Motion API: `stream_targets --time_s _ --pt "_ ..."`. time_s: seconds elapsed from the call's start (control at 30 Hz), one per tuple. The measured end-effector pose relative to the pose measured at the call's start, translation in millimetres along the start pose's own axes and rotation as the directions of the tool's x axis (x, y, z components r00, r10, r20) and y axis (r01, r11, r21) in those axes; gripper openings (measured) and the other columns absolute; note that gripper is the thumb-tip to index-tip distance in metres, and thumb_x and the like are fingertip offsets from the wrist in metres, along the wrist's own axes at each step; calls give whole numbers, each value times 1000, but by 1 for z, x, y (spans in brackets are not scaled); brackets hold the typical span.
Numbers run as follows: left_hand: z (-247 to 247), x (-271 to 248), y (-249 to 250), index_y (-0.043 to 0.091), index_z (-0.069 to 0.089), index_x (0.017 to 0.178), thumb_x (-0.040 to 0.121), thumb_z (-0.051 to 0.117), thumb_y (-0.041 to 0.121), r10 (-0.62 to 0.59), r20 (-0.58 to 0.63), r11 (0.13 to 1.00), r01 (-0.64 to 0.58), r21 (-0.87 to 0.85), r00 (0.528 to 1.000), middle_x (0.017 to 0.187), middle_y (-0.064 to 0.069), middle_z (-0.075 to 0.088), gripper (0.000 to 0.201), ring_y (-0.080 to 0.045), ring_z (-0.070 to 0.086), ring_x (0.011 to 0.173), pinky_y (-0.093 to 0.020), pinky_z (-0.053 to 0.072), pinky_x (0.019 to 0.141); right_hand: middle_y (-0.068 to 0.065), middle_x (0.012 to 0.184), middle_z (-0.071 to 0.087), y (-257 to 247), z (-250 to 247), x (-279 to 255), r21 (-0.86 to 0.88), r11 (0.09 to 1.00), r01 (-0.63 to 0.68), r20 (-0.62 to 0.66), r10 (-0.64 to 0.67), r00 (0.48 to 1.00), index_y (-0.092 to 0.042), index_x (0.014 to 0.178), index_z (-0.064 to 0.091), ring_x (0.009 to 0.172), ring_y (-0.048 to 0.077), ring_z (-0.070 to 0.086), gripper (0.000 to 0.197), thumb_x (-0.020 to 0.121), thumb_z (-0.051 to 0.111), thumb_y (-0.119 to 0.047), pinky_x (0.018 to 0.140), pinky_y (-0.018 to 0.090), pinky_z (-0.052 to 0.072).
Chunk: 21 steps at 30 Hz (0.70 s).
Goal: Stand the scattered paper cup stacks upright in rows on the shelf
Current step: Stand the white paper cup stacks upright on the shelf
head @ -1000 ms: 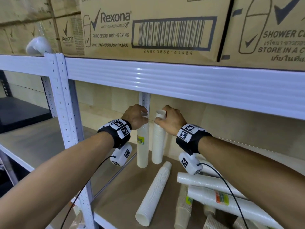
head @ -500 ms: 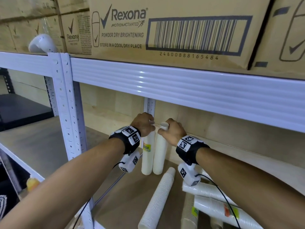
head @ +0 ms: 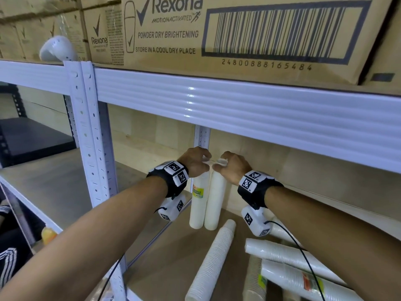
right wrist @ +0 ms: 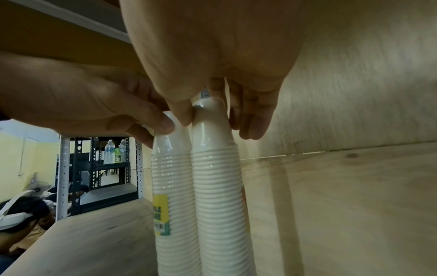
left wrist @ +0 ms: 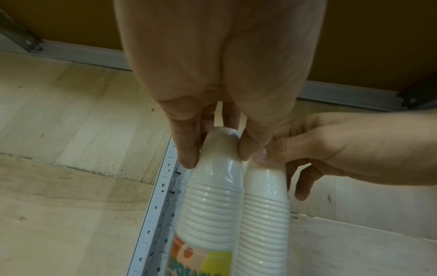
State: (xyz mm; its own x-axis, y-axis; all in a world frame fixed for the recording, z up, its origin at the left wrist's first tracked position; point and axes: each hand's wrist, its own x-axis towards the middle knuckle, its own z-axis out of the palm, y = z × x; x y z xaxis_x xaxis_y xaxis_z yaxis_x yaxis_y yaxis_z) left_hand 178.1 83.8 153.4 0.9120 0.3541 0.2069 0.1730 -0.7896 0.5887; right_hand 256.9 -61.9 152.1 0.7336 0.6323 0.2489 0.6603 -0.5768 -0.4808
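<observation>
Two white paper cup stacks stand upright side by side at the back left of the wooden shelf (head: 173, 253). My left hand (head: 196, 161) grips the top of the left stack (head: 198, 205), which carries a yellow label. My right hand (head: 227, 168) grips the top of the right stack (head: 214, 203). In the left wrist view my left fingers (left wrist: 187, 149) pinch the left stack's (left wrist: 212, 205) top cup, with the right stack (left wrist: 264, 214) touching it. Thumb and fingers of my right hand pinch the right stack (right wrist: 217, 186) in the right wrist view. Several more stacks lie flat at the front; one of them (head: 212, 261) lies nearest.
A white metal shelf beam (head: 238, 109) hangs low above my hands, with Rexona cartons (head: 217, 33) on top. A perforated upright post (head: 86, 131) stands at the left, another (head: 201, 135) behind the stacks. Lying stacks (head: 293, 268) crowd the front right.
Both hands have pushed the two upright stacks deeper toward the back post and closer together. My head has moved nearer to the shelf.
</observation>
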Motion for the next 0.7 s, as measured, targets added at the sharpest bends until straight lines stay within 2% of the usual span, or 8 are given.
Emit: stream_targets --time_s 0.07,0.17,0.3,0.43,0.5,0.7 --pt "1 1 -3 15 58 130 88 65 15 5 -10 1000 -5 23 1000 141 -4 52 43 -19 53 127 -32 50 96 6 133 58 0 -1 3 -31 999 20 13 -20 1000 -13 131 54 115 24 58 48 91 60 -39 81 23 40" --pt "3 2 -5 12 59 128 88 68 20 14 -61 999 -11 43 998 137 -6 56 42 -19 55 124 -30 49 95 8 135 57 -3 -3 6 -67 996 53 63 -49 997 -11 129 55 118 24 56 40 94 57 -31 82 22 38" --pt "2 3 -3 8 59 129 88 68 23 35 -69 994 -28 103 997 133 -6 60 44 -19 58 121 -32 50 95 7 138 54 -5 -6 8 -68 995 79 118 -71 990 -11 128 56 123 22 52 36 94 56 -20 86 21 37" --pt "0 6 -2 9 60 126 87 70 25 18 -65 994 -11 110 998 130 -6 62 44 -20 59 119 -34 52 94 4 144 49 -5 -6 10 -81 996 37 80 -31 996 -16 139 48 128 22 50 58 89 63 -41 98 27 41" --pt "1 6 -1 9 61 125 87 71 25 16 -67 994 -9 111 998 129 -6 62 43 -20 60 118 -35 53 93 5 145 48 -4 -6 11 -105 994 41 66 -34 997 -14 141 47 129 24 49 61 90 63 -43 101 29 41" --pt "2 6 4 9 60 127 87 70 25 40 -66 987 -29 158 997 128 -6 63 44 -21 60 116 -28 47 90 8 138 53 -11 -7 10 -134 982 134 128 -117 985 -11 133 54 124 24 52 42 91 58 -17 98 28 44"
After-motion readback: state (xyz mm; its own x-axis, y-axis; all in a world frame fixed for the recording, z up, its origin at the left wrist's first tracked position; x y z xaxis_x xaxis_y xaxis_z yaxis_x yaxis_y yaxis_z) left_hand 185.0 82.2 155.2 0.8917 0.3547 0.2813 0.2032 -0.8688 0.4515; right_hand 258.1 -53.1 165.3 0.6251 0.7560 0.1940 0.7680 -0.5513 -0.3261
